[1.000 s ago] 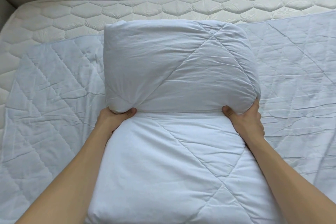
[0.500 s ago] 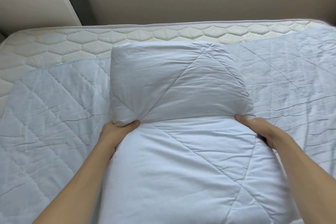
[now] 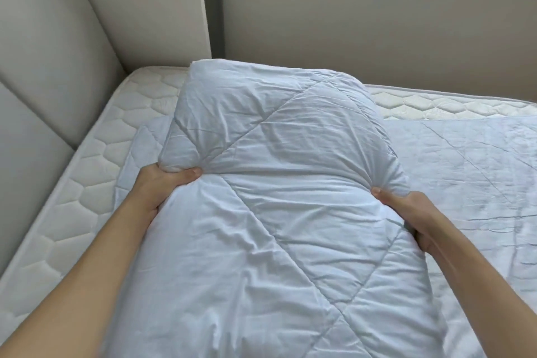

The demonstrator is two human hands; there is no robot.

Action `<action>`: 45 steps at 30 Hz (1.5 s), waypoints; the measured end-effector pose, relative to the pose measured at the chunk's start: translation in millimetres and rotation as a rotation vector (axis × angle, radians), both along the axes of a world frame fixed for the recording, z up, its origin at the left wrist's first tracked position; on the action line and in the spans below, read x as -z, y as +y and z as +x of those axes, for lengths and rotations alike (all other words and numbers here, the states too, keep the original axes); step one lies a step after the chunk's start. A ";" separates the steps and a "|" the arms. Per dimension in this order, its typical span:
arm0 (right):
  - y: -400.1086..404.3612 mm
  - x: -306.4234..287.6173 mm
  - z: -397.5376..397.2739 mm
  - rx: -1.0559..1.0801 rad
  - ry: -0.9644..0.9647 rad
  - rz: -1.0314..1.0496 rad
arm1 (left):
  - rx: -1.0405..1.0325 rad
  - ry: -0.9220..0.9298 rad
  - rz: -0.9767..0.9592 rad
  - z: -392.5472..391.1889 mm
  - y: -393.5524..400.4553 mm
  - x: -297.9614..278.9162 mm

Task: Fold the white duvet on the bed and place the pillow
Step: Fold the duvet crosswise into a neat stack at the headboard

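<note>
The white quilted duvet [image 3: 279,212] is a thick folded bundle in front of me, its far part doubled over toward me. My left hand [image 3: 162,186] grips the bundle's left side at the fold, thumb on top. On the right side, my right hand [image 3: 412,215] clutches the fold with fingers tucked under the fabric. The bundle is lifted and angled toward the bed's upper left corner. No pillow is in view.
A pale blue quilted pad [image 3: 465,177] covers the mattress [image 3: 87,200], whose hexagon-stitched surface shows at the left and far edges. A padded beige headboard [image 3: 43,67] stands on the left, a wall [image 3: 363,32] runs behind the bed.
Both hands have carried the folded duvet up and to the left, toward the headboard corner. My right hand has closed tighter on the fold. My view has swung up and left.
</note>
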State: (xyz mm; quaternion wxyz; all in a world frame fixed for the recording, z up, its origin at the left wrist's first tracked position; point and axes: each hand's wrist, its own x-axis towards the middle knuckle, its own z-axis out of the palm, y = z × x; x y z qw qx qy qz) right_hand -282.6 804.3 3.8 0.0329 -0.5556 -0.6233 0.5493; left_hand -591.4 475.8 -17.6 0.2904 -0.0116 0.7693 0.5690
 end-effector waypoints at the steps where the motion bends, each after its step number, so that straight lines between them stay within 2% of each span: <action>1: -17.8 -0.8 -20.0 -0.021 0.033 -0.014 | -0.012 0.018 -0.012 -16.3 -22.7 -6.9; 8: -156.4 22.4 -168.4 -0.119 0.146 -0.125 | -0.138 0.076 -0.142 -131.2 -182.6 -44.0; 11: -205.1 45.0 -213.1 -0.136 0.141 -0.187 | -0.137 0.045 -0.184 -170.0 -232.9 -34.6; 15: -255.3 100.2 -240.3 -0.191 0.081 -0.243 | -0.152 -0.014 -0.319 -195.0 -277.4 31.0; 17: -266.2 109.9 -247.5 -0.201 0.047 -0.171 | -0.162 -0.011 -0.381 -198.0 -287.2 72.1; 20: -260.4 107.6 -252.6 -0.282 -0.050 -0.073 | -0.150 0.029 -0.390 -201.5 -286.1 94.2; 22: -259.9 106.4 -254.3 -0.377 -0.126 0.152 | -0.138 0.122 -0.462 -194.7 -280.7 87.3; 24: -281.0 98.4 -256.2 -0.466 -0.178 0.432 | -0.103 0.383 -0.599 -171.1 -275.1 76.7; 26: -319.0 90.1 -257.6 -0.657 -0.113 0.664 | 0.081 0.750 -0.795 -131.8 -266.9 70.9; 27: -341.7 82.2 -258.0 -0.767 -0.076 0.727 | 0.197 0.859 -0.877 -110.6 -266.5 74.2; 28: -359.1 86.4 -254.8 -0.875 -0.057 0.771 | 0.292 0.882 -0.943 -92.2 -270.1 80.9; 30: -381.2 107.7 -244.5 -0.983 -0.091 0.849 | 0.346 0.783 -1.056 -70.2 -289.8 96.5; 33: -388.9 126.1 -235.2 -0.999 -0.169 0.860 | 0.271 0.677 -1.141 -57.4 -320.1 106.2; 37: -406.6 110.5 -227.1 -0.955 -0.097 0.877 | 0.262 0.701 -1.098 -34.9 -316.7 91.1; 39: -418.3 112.0 -209.7 -1.026 -0.064 0.908 | 0.282 0.716 -1.114 -14.9 -317.1 95.9; 42: -425.4 126.7 -195.7 -1.129 -0.122 0.909 | 0.281 0.632 -1.172 -3.2 -329.0 110.8; 45: -424.7 119.6 -206.1 -1.162 -0.189 0.828 | 0.284 0.573 -1.175 -7.1 -326.4 101.0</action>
